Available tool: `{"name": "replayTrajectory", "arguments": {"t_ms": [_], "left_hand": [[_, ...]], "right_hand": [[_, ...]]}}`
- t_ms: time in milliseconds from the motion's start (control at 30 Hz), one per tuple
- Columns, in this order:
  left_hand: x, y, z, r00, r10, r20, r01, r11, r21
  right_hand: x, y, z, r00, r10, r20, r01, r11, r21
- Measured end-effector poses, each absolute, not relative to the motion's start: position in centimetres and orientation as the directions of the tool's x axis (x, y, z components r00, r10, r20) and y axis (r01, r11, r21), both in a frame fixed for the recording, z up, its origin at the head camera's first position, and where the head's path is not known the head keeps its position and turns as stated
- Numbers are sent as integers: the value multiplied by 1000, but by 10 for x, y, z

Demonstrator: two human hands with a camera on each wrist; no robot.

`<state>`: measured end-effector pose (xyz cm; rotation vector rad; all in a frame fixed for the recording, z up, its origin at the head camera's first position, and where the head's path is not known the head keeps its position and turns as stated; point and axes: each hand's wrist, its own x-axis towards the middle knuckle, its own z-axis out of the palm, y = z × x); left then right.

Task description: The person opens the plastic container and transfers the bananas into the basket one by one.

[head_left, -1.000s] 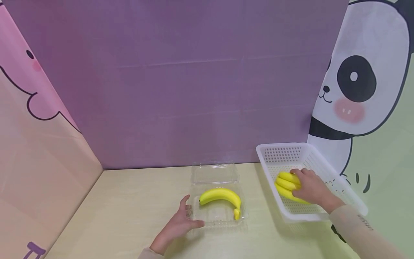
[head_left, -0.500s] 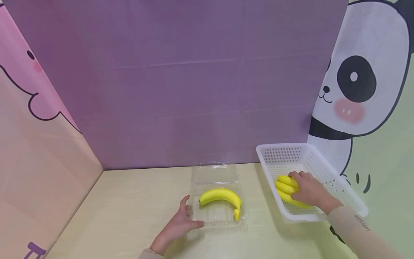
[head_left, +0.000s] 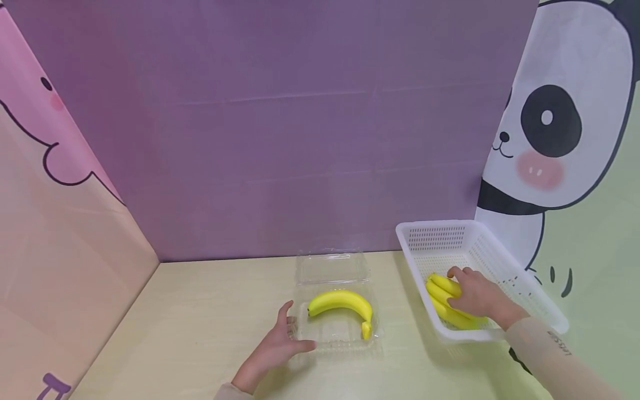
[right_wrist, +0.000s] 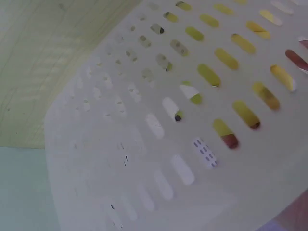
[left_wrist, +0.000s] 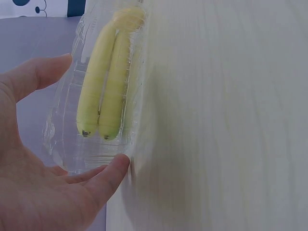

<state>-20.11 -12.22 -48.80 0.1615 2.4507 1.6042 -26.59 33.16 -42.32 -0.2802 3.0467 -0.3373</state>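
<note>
My left hand (head_left: 272,350) holds the left end of a clear plastic clamshell box (head_left: 327,333), thumb at the front edge and fingers around the corner. The box's lid (head_left: 331,269) is folded back. Inside lies a small bunch of bananas (head_left: 340,300); the left wrist view shows two joined at the stem. At the right, my right hand (head_left: 480,297) reaches into a white plastic basket (head_left: 410,261) and grips another bunch of yellow bananas (head_left: 442,303) from above. The palm covers part of that bunch. Yellow shows through the basket's slots in the right wrist view.
A pale wooden table (head_left: 200,316) carries both containers. Purple fabric (head_left: 280,139) rises along its back edge. Printed panels stand at the sides, the right one with a panda (head_left: 550,122) close behind the basket.
The right hand has moved slightly toward me, and the bananas under it have turned and shifted toward the basket's near end. My left hand and the box have stayed put.
</note>
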Motion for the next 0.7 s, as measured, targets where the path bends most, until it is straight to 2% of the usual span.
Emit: {"name": "replayTrajectory", "arguments": {"t_ms": [133, 467, 700], "left_hand": [[-202, -123, -489, -973, 204, -112, -20, 405, 914], [-202, -123, -489, -973, 201, -116, -25, 409, 912], [-202, -123, -490, -973, 198, -119, -29, 408, 913]], "right_hand": [[-266, 330, -420, -983, -169, -69, -149, 962, -231], [-265, 327, -412, -983, -185, 8, -182, 957, -226], [-267, 324, -409, -987, -162, 11, -159, 951, -264]]}}
